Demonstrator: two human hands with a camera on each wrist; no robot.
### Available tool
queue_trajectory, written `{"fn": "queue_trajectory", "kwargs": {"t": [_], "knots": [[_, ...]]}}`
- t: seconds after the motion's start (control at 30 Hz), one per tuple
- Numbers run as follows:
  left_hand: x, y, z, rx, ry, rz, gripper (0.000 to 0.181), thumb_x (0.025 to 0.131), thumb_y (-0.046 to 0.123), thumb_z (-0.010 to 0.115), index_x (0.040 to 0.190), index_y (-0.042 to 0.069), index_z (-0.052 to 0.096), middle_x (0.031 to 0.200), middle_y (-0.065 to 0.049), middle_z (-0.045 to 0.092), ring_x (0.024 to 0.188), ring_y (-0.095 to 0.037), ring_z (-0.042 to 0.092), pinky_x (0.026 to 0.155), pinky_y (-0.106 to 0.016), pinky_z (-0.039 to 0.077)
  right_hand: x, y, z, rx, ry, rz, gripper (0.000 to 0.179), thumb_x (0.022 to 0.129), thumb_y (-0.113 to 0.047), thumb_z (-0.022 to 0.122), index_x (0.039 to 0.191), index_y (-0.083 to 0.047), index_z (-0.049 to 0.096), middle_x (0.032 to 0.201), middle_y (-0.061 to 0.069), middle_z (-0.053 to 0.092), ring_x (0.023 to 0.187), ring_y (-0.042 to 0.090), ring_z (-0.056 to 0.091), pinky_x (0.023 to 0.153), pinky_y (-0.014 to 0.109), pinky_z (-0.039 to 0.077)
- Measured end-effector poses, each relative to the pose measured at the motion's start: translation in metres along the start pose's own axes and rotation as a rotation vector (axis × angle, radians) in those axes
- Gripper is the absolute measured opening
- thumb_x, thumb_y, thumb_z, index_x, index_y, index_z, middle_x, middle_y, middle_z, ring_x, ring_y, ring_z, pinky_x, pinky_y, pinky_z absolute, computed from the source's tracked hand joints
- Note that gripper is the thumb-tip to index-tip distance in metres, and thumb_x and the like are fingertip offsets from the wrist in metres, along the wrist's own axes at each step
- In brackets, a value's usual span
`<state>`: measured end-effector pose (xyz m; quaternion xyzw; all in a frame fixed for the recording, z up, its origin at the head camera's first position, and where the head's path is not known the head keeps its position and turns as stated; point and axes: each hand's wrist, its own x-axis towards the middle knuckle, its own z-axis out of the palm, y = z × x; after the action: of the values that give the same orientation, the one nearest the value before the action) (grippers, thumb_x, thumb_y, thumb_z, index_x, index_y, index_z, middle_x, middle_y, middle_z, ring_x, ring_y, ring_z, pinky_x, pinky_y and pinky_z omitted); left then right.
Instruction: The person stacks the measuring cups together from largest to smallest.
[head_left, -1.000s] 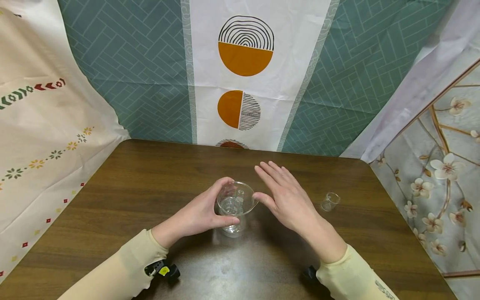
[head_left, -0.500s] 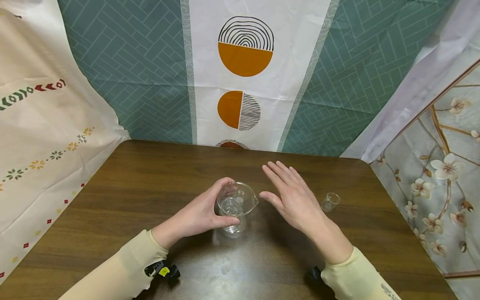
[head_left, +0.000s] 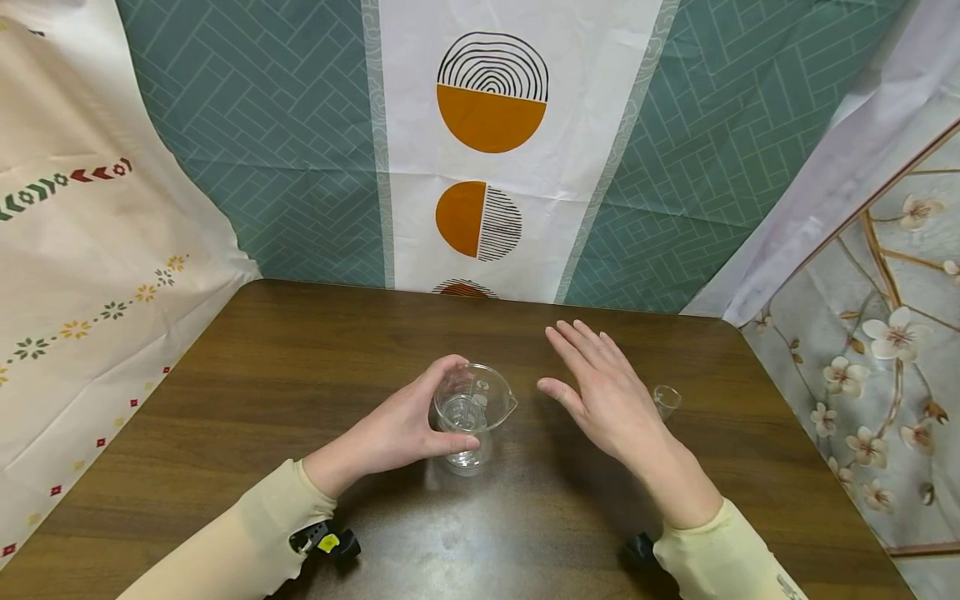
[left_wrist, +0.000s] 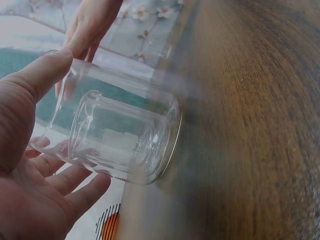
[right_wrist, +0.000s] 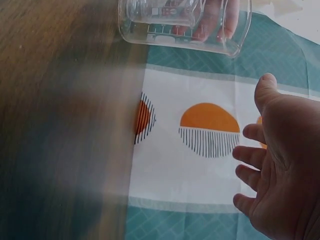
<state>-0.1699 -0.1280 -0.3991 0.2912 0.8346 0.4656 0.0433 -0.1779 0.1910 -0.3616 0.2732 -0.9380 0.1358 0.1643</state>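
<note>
My left hand (head_left: 397, 423) holds a large clear glass beaker (head_left: 495, 414) from its left side, thumb on the near side and fingers behind. The beaker stands upright on the table, its spout pointing right. Inside it sits a smaller glass beaker (left_wrist: 120, 132), plain to see in the left wrist view. To the right, my right hand (head_left: 607, 408) is over the table with fingers extended and nothing in its grasp. It partly covers a tiny glass beaker (head_left: 667, 398) farther right. In the right wrist view, the right hand (right_wrist: 280, 165) is apart from the large beaker.
A brown wooden table (head_left: 322, 333) lies beneath both hands. A teal and white cloth (head_left: 300, 183) with orange half circles hangs behind it. Patterned cloths border the left and right sides. A black wrist strap (head_left: 326, 540) with a yellow tag is on the left sleeve.
My right hand has drawn away from the large beaker's rim toward the right and now overlaps the tiny beaker. The left hand and large beaker have stayed put.
</note>
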Motion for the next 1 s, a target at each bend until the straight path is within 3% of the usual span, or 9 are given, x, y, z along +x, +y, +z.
{"fn": "queue_trajectory", "kwargs": {"t": [0.57,1.0], "knots": [[-0.001,-0.001,0.001,0.021,0.006,-0.002,0.093,0.086,0.030,0.099,0.156,0.011,0.041,0.151,-0.005,0.061,0.143,-0.018,0.059,0.120,-0.046,0.046,-0.007,0.014,-0.005,-0.002,-0.006,0.057,0.075,0.110,-0.044,0.069,0.170,-0.008,0.042,0.175,0.014,0.039,0.166,0.034,0.026,0.134,0.054,0.015],[0.000,-0.001,0.001,0.004,0.001,-0.001,0.093,0.087,0.028,0.099,0.157,0.011,0.040,0.153,-0.005,0.060,0.145,-0.019,0.057,0.122,-0.045,0.044,-0.009,0.018,-0.006,-0.001,0.013,0.056,0.073,0.109,-0.041,0.070,0.169,-0.008,0.043,0.173,0.017,0.042,0.165,0.036,0.028,0.134,0.055,0.017]]}}
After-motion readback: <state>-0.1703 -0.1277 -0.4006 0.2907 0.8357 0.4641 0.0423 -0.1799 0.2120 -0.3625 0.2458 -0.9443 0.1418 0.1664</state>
